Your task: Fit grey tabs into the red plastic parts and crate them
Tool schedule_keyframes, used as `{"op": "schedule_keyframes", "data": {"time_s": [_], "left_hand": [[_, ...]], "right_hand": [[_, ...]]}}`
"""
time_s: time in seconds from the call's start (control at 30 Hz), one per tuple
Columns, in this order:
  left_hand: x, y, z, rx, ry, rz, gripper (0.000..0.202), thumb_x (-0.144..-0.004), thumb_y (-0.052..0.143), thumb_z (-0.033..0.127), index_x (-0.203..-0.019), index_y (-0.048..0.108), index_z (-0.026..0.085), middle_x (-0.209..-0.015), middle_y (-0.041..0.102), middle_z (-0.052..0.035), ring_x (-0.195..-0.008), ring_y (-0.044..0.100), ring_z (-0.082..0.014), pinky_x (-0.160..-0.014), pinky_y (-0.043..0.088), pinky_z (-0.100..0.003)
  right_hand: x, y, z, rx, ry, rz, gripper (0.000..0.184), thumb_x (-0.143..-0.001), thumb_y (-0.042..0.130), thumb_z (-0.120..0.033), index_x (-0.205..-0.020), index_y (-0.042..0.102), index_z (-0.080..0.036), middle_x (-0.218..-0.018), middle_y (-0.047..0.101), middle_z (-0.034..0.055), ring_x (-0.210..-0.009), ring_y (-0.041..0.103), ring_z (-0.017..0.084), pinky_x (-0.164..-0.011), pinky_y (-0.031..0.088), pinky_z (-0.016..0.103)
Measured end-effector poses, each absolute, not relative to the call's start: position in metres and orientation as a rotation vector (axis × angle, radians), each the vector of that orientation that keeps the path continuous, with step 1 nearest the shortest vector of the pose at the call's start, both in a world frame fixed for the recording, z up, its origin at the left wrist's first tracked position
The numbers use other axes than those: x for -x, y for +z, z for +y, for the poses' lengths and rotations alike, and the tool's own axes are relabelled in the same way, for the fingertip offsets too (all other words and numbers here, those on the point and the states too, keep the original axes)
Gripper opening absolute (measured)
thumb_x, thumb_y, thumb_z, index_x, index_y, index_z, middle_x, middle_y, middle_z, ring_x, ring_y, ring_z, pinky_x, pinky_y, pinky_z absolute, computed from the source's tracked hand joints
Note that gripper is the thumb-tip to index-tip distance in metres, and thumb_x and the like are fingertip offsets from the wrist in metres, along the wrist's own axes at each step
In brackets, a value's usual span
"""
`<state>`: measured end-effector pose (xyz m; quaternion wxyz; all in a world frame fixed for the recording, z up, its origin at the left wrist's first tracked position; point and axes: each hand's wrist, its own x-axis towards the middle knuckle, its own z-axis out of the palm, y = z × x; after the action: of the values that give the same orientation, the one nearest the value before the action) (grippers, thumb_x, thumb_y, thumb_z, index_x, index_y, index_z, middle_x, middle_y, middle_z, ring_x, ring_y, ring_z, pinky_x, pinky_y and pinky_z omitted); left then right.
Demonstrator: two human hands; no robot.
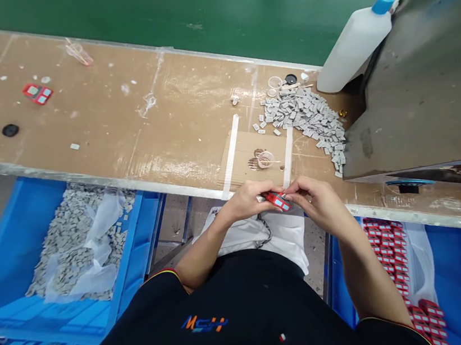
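My left hand (251, 199) is closed around a small red plastic piece (279, 200) with pale-blue, window-like panels, held just past the table's front edge. At the right end of that piece, the thumb and fingertips of my right hand (314, 201) are pinched together. Something small and greyish may be between them, but it is too small to make out. Beyond the hands, a small clear cup (265, 159) with a thin stick in it rests on a taped cardboard sheet (244, 151). Behind and to the right lies a pile of small grey tiles (303, 112).
A white bottle with a blue nozzle (356, 48) leans beside a metal box (423, 85). Below left, a blue crate (2, 247) holds grey tiles. A blue crate (460, 272) below right contains red pieces. Another red piece (37, 93) lies far left.
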<state>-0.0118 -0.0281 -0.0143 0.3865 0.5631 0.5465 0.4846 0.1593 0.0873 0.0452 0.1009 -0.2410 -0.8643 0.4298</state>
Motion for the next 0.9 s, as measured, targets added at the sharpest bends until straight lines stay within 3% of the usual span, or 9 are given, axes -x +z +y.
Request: {"op": "schedule_keyframes", "data": {"time_s": [0.17,0.4,0.53,0.6,0.73,0.8,0.9], "left_hand": [[0.012,-0.017,-0.029,-1.503,1.217,1.444,0.03,-0.081,0.082,0.033,-0.105,0.075,0.016,-0.094,0.08,-0.0069,-0.083,0.074,-0.0183,-0.076,0.054,-0.024],[0.01,-0.018,-0.033,-1.565,1.101,1.535,0.022,-0.085,0.077,0.031,-0.102,0.073,0.016,-0.092,0.079,-0.0062,-0.083,0.074,-0.0187,-0.077,0.053,-0.024],[0.012,-0.017,-0.032,-1.523,1.13,1.598,0.019,-0.087,0.072,0.028,-0.103,0.071,0.017,-0.098,0.079,-0.0077,-0.089,0.074,-0.0201,-0.081,0.055,-0.026],[0.013,-0.014,-0.031,-1.54,1.164,1.6,0.017,-0.09,0.068,0.029,-0.101,0.071,0.017,-0.096,0.078,-0.008,-0.087,0.074,-0.02,-0.08,0.056,-0.027],[0.005,-0.005,-0.035,-1.626,1.273,1.574,0.017,-0.092,0.064,0.033,-0.098,0.071,0.018,-0.091,0.078,-0.0077,-0.082,0.074,-0.0199,-0.077,0.059,-0.027],[0.001,-0.005,-0.036,-1.64,1.361,1.556,0.017,-0.091,0.067,0.033,-0.101,0.071,0.02,-0.093,0.078,-0.0071,-0.083,0.075,-0.0196,-0.076,0.06,-0.026],[-0.002,-0.01,-0.03,-1.709,1.446,1.461,0.018,-0.088,0.07,0.03,-0.104,0.07,0.023,-0.093,0.076,-0.0056,-0.084,0.076,-0.0194,-0.075,0.062,-0.025]], "right_hand": [[-0.158,0.048,0.081,0.685,1.138,-2.638,0.019,-0.094,0.055,-0.017,-0.077,0.062,-0.02,-0.075,0.059,0.0017,-0.069,0.058,0.016,-0.064,0.042,0.026],[-0.17,0.048,0.061,0.652,1.178,-2.569,0.016,-0.099,0.054,-0.022,-0.087,0.063,-0.019,-0.079,0.052,0.0012,-0.068,0.054,0.015,-0.063,0.044,0.026],[-0.169,0.04,0.051,0.692,1.255,-2.451,0.018,-0.099,0.057,-0.026,-0.113,0.066,-0.018,-0.09,0.055,0.0038,-0.073,0.057,0.015,-0.07,0.051,0.029],[-0.167,0.035,0.048,0.724,1.253,-2.39,0.024,-0.099,0.056,-0.025,-0.12,0.065,-0.018,-0.101,0.057,0.0074,-0.079,0.06,0.016,-0.074,0.054,0.03],[-0.172,0.034,0.04,0.74,1.225,-2.271,0.021,-0.099,0.056,-0.024,-0.115,0.068,-0.02,-0.109,0.062,0.0097,-0.104,0.063,0.02,-0.092,0.054,0.033],[-0.177,0.03,0.034,0.813,1.279,-2.16,0.025,-0.096,0.06,-0.028,-0.119,0.067,-0.02,-0.112,0.063,0.0095,-0.105,0.064,0.02,-0.094,0.054,0.034],[-0.181,0.016,0.027,0.922,1.577,-1.823,0.042,-0.092,0.066,-0.044,-0.127,0.061,-0.02,-0.108,0.066,0.0072,-0.091,0.066,0.017,-0.083,0.056,0.031]]}}
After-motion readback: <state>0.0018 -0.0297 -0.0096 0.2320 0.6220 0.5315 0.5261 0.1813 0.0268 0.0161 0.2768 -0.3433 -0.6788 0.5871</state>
